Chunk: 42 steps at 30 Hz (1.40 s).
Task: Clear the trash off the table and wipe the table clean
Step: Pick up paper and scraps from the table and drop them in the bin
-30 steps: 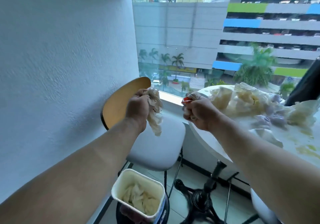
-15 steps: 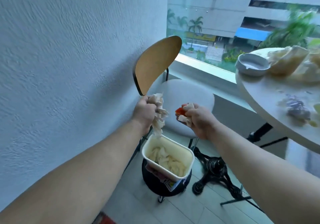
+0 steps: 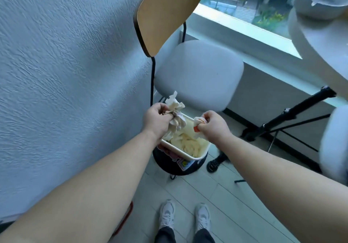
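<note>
1. A crumpled tissue wad, long axis vertical, is clenched in the left hand above the trash bin.
2. A smaller red-and-white scrap is gripped by the right hand, both arms outstretched downward.

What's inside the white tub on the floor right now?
The tub holds crumpled, stained tissues piled near its rim. The left hand and right hand, each gripping more trash, cover its far side, and anything beneath the pile is hidden.
</note>
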Each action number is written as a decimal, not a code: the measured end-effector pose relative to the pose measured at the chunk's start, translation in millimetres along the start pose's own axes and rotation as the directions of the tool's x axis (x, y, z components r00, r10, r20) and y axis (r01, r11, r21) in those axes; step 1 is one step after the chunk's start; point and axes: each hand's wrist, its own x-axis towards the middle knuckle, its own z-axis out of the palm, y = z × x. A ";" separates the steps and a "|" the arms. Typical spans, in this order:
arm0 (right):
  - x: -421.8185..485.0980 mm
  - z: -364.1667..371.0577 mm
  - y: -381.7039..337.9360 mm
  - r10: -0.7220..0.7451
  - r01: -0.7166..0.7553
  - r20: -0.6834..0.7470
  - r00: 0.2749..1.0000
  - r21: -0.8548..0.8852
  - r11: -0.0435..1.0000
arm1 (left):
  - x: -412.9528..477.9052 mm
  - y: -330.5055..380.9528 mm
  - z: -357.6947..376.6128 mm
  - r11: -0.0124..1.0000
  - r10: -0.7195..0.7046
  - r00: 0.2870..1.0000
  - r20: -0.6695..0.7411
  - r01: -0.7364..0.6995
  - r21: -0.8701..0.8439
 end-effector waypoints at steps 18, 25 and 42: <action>12.6 21.3 30.4 -0.039 0.051 0.082 0.996 -0.157 0.986 | 6.9 -48.0 -8.6 0.914 -0.089 0.994 0.066 0.055 0.402; 4.5 -1.1 -6.4 -0.101 0.100 0.001 0.995 -0.161 0.982 | 5.9 3.9 -14.7 0.927 0.034 0.998 0.044 -0.048 0.373; -53.6 -194.6 -135.1 -0.306 0.338 -0.477 0.824 -0.021 0.941 | -20.9 226.1 54.3 0.815 0.522 0.827 0.207 -0.555 0.163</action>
